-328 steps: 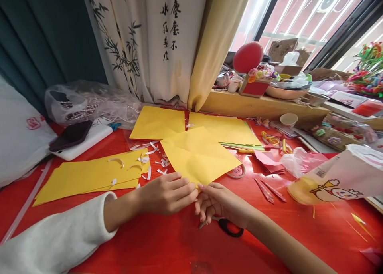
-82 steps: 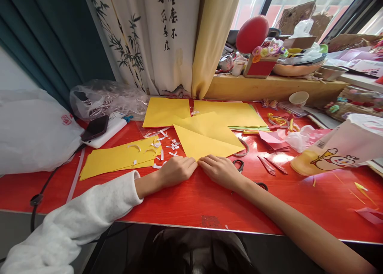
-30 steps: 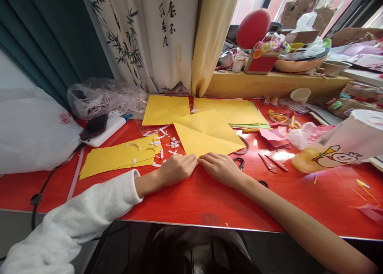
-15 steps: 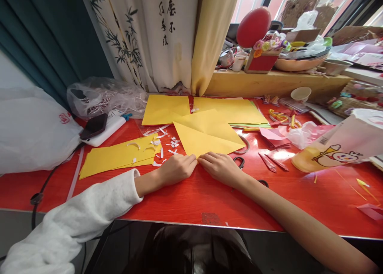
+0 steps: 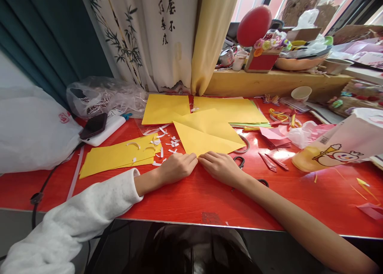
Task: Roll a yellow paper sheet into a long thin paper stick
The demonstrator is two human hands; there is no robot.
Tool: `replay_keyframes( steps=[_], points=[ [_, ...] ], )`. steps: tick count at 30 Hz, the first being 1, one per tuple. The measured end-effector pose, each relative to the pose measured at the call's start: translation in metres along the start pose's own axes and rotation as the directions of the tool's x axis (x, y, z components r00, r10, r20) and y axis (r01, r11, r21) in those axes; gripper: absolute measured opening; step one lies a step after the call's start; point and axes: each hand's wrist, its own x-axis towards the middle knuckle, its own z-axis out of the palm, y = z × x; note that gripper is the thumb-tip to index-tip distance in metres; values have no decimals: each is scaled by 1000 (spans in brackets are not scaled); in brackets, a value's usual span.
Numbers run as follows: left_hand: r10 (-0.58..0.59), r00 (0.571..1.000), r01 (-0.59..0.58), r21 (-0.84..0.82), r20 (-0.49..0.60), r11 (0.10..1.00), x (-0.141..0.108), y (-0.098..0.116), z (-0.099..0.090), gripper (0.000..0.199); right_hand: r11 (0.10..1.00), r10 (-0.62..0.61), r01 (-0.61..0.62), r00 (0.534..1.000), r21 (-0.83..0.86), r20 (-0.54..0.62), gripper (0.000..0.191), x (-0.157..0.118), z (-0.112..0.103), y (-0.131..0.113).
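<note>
A yellow sheet of paper (image 5: 209, 132) with a crease across it lies turned at an angle in front of me, its near corner between my two hands. My left hand (image 5: 178, 168) pinches that corner from the left, fingers closed. From the right, my right hand (image 5: 220, 167) grips the same corner, fingers bent and pressed together, almost touching the left fingertips. The fingers hide the corner itself. Just right of my right hand, black scissor handles (image 5: 239, 161) show partly under the wrist and forearm.
Yellow strips (image 5: 116, 156) with white paper scraps (image 5: 172, 144) lie left. Behind are yellow sheets (image 5: 166, 109) and a paper stack (image 5: 230, 111). A large drink cup (image 5: 338, 142), pink paper pieces (image 5: 273, 136) and a small paper cup (image 5: 301, 93) stand right; a phone (image 5: 94, 126) lies left.
</note>
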Motion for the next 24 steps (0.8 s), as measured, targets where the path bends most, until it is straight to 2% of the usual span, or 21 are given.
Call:
replay_keyframes(
  steps=[13,24],
  points=[
    [-74,996,75,-27,56,997,0,1,1,15,1000,17,-16,1000,16,-17,21,0,1,-1],
    [-68,997,68,-20,22,997,1,1,-1,18,1000,23,-23,1000,21,-7,21,0,1,-1]
  ],
)
